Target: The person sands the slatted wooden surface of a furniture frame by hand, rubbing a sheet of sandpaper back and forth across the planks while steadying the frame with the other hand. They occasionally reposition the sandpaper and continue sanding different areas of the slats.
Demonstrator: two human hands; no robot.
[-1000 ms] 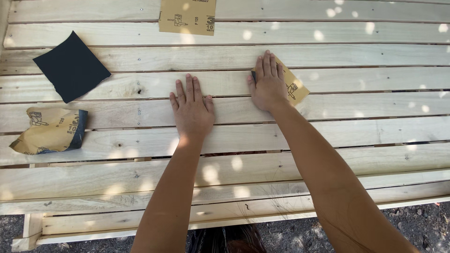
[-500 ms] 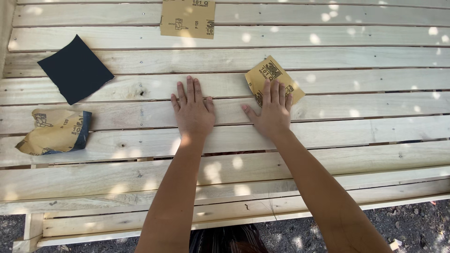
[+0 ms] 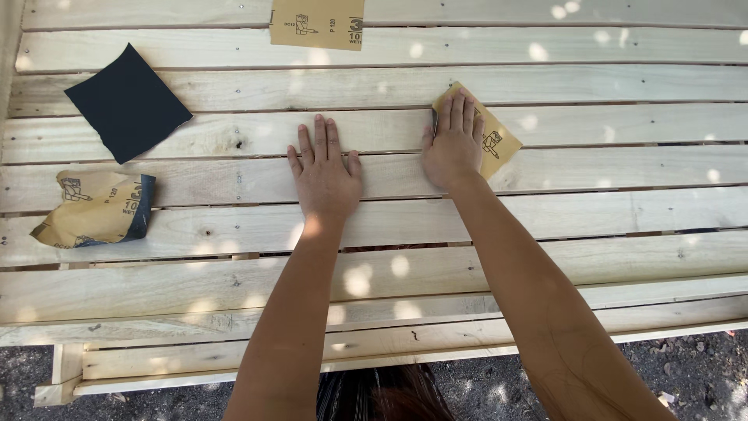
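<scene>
- R hand (image 3: 454,146) is lying palm-down, fingers together and extended, pressing a tan, square sheet of sandpaper (image 3: 489,140) flat onto the pale slatted wooden surface (image 3: 623,203). No pinch; sheet is being held by downward pressure only.
- Sheet is sitting rotated, diamond-wise, across a gap btw two boards, right of centre; about half is showing beyond the fingers and the thumb side.
- L hand (image 3: 323,173) is resting flat on bare wood just beside the R, fingers slightly spread, holding nothing, touching board only.
- Both forearms are reaching fwd from bottom edge, roughly parallel, R arm angling in from lower right. Wrists are looking straight, not bent.
- Risk (judgement): paper is being gripped by palm friction alone, so it could be slipping out from under the hand if pressure is easing off.
- Risk: sheet corner is overhanging the slat gap; an edge may be catching there and folding or tearing.
- Risk: wood is looking rough w/ knots and small screw heads; bare L palm sliding on it could be picking up splinters.
- Other items, well apart from hands: black square sheet of sandpaper (image 3: 127,102) at upper left, grit side up; crumpled tan sheet with a dark folded edge (image 3: 97,208) at left; flat tan sheet (image 3: 317,23) at top edge, partly cut off by frame.
- Dappled sunlight is falling over boards; dark gravel ground (image 3: 686,366) is showing below.
</scene>
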